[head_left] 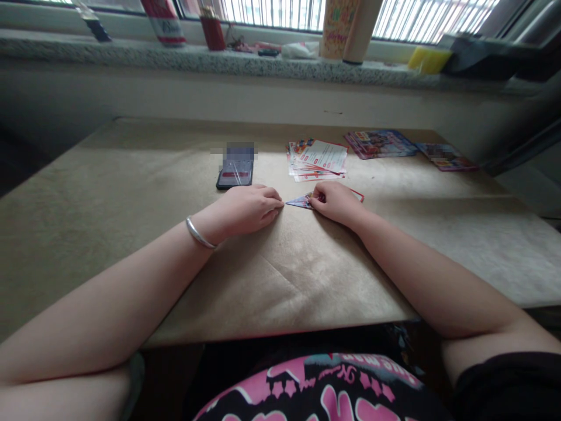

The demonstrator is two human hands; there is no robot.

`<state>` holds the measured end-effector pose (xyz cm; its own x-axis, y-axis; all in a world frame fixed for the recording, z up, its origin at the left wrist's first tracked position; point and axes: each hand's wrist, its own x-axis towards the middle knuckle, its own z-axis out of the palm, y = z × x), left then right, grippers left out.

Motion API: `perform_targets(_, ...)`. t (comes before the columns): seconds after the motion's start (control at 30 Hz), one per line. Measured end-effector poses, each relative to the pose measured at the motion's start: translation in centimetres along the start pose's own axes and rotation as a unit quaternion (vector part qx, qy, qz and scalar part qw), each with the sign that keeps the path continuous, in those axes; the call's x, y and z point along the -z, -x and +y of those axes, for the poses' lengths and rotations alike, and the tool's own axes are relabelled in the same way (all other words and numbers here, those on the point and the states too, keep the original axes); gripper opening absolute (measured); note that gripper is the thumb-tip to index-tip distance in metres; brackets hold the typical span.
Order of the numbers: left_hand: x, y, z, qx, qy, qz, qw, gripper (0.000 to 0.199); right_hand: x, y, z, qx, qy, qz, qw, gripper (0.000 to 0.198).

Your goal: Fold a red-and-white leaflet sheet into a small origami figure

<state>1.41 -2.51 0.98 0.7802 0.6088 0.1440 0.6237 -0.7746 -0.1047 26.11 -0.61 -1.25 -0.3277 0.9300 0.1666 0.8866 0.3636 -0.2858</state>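
Note:
A small printed sheet of paper (298, 202), folded to a sharp point facing left, lies on the table in front of me. My right hand (337, 202) has its thumb and fingers closed on the paper and hides its middle; a red-edged corner shows beyond the knuckles. My left hand (249, 209) rests palm down with its fingers loosely bent and nothing seen in them. Its fingertips are right at the paper's pointed end; whether they touch it I cannot tell. A silver bangle (198, 233) circles the left wrist.
A phone (235, 169) lies just beyond my left hand. Fanned printed cards (319, 159) are behind the paper, with colourful sheets (381, 144) and another stack (447, 156) farther right. The stone windowsill (263, 67) carries bottles, a red holder (213, 30) and a yellow object (429, 59).

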Motion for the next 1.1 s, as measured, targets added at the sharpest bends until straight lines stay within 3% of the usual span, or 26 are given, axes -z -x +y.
perform_targets(0.2,-0.5,-0.2,0.2,0.012,-0.004,0.032,0.999,0.034,-0.3,0.0,-0.1,0.004,-0.005,0.011,1.000,0.016)
perform_targets(0.37,-1.1,-0.8,1.1,-0.045,0.007,0.065,0.997,0.037,-0.8,-0.2,-0.9,0.001,-0.042,0.033,0.999,0.016)
perform_targets(0.5,-1.4,-1.0,1.9,-0.026,0.012,0.045,0.999,0.041,-0.7,-0.1,-1.1,-0.004,-0.042,0.032,0.999,0.016)
perform_targets(0.87,-0.6,-1.5,3.3,-0.003,-0.002,0.015,1.000,0.039,0.7,0.6,1.0,-0.094,-0.001,-0.007,0.996,0.029)
perform_targets(1.1,-0.7,-1.4,3.2,-0.005,-0.008,0.010,1.000,0.038,0.8,0.7,1.1,-0.096,-0.021,-0.010,0.995,0.027)
